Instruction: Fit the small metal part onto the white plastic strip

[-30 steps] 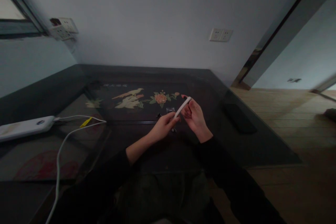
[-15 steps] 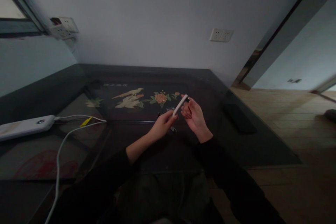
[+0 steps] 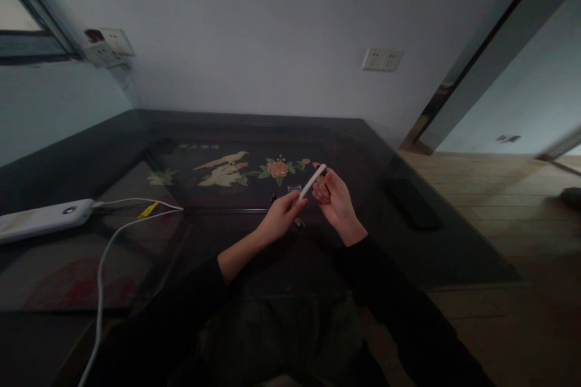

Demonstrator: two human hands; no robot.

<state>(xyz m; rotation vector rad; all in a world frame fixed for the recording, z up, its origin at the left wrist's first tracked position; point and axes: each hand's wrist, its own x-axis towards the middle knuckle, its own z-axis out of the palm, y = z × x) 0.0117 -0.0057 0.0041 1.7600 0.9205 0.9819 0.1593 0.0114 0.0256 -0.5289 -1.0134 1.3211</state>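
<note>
My left hand [image 3: 280, 217] is closed round the lower end of a slim white bar-shaped thing [image 3: 312, 181], seen edge-on, which slants up to the right above the dark table [image 3: 254, 254]. At its upper end my right hand [image 3: 336, 199] has curled fingers. Something small and dark shows between those fingers and the bar, too small to name. Under the hands lie a small clear item [image 3: 294, 188], a small black piece [image 3: 273, 198] and a small shiny metal piece [image 3: 299, 222].
On the left stands a white device [image 3: 45, 217] with a white cable [image 3: 100, 278] carrying a yellow tag [image 3: 149, 210]. A flat black rectangular object [image 3: 412, 204] lies right of my hands. Behind the table rises a wall with a socket [image 3: 382, 59].
Almost nothing differs. Both hands and the white bar keep their places, with only a very slight shift of the view.
</note>
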